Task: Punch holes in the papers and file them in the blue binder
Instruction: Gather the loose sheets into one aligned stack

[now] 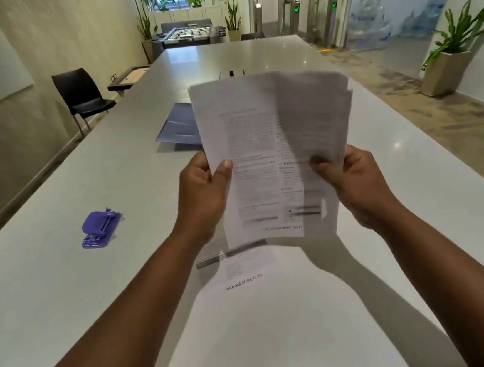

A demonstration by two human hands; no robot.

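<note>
I hold a stack of printed papers (271, 136) upright above the table, blurred by motion. My left hand (202, 194) grips the stack's left edge with the thumb on the front sheet. My right hand (354, 181) grips the right edge, where the sheets fan apart. Another printed sheet (246, 272) lies flat on the table under the stack. The blue binder (178, 127) lies behind the papers, partly hidden by them. A purple hole punch (99, 230) sits on the table to my left, away from both hands.
The long white table (65, 299) stretches far ahead. A small dark object (231, 74) lies beyond the papers. A black chair (81, 96) stands at the left side, a potted plant (452, 60) on the floor at the right.
</note>
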